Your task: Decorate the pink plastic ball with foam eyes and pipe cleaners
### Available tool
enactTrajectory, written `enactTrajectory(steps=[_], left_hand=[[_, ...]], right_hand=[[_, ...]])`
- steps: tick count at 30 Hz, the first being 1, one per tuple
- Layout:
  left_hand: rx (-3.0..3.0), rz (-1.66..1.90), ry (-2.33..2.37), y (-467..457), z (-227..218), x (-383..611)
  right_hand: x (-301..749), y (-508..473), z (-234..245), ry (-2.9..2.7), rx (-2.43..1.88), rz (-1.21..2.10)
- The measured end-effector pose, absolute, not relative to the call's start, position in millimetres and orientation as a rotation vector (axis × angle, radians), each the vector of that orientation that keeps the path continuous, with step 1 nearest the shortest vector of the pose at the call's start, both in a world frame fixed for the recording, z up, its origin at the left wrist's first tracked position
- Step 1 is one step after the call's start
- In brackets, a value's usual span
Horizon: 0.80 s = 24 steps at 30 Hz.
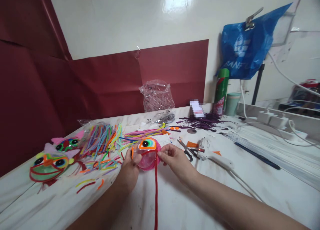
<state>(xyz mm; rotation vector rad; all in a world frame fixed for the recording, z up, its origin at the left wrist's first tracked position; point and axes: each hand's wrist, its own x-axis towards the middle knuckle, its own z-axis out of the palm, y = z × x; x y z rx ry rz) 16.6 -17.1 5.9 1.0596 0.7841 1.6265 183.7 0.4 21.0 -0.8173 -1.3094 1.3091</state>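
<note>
My left hand (130, 171) is closed around the left side of a clear and pink plastic craft mask (150, 160). An orange-rimmed eye with blue, green and black rings sits on the mask's upper part. At its right side, the fingers of my right hand (175, 159) pinch a red pipe cleaner (156, 193). Part of that pipe cleaner runs across the mask under the eye, and its long free end hangs straight down toward the front of the table. The mask is held above the white marbled tabletop (180, 203).
Decorated masks (47, 168) stand at the left, beside a bundle of coloured pipe cleaners (102, 140) and loose cut pieces. Scissors (187, 150) and a glue gun (212, 155) lie right of my hands. Purple strands (203, 121), a phone (197, 109) and a power strip (287, 131) are farther back.
</note>
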Motion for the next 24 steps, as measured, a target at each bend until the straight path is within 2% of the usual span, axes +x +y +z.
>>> enactTrajectory(steps=[9,24], left_hand=[[1.067,1.611,0.783,-20.3,2.6,13.1],[1.022,1.594,0.778,-16.2,-0.1,10.7]], right_hand=[[184.5,5.9,13.2,-1.39,-0.816,1.278],[184.9,6.8,12.4,-1.354,-0.768,1.412]])
